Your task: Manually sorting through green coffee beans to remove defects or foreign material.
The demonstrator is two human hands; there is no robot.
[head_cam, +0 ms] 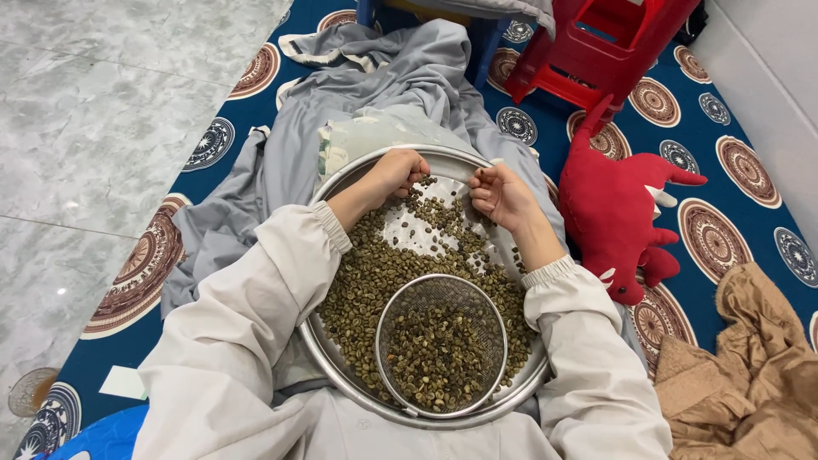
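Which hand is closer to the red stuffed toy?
The right hand. It rests at the far rim of the metal tray, just beside the red stuffed toy. The left hand is farther away, across the beans.

Carrier: blue mat [750, 183] with round brown-and-white medallions, laid on grey marble-look floor [94, 128], which shows along the mat's left edge. On the mat: red plush toy [618, 209] near right edge, red plastic stool [596, 43] at far end, crumpled tan cloth [750, 375] at near right corner, grey blanket [281, 162] spread down the middle.
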